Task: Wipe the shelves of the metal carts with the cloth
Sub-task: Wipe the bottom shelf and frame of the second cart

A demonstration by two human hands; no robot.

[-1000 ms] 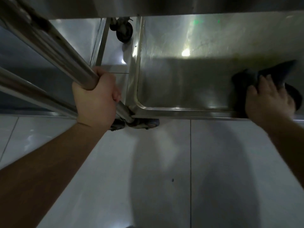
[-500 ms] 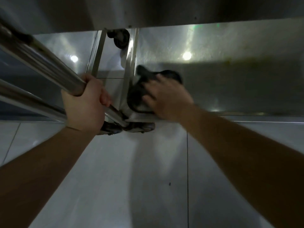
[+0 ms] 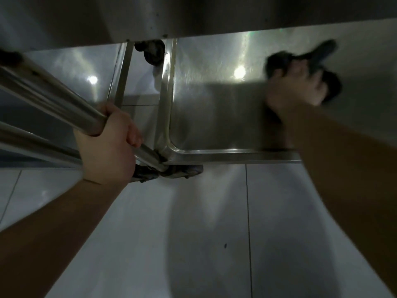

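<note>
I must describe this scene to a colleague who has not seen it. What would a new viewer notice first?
First, the blurred right hand pressing a dark cloth on the shiny bottom shelf, right of centre. Next, the left hand gripping a slanted steel cart post at left. Caster wheels stand on the pale tiled floor below.

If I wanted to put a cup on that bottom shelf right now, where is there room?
Bare metal lies between the shelf's left rim and the right hand pressing the dark cloth. The near left corner is crowded: the left hand grips the post above the wheels.
</note>
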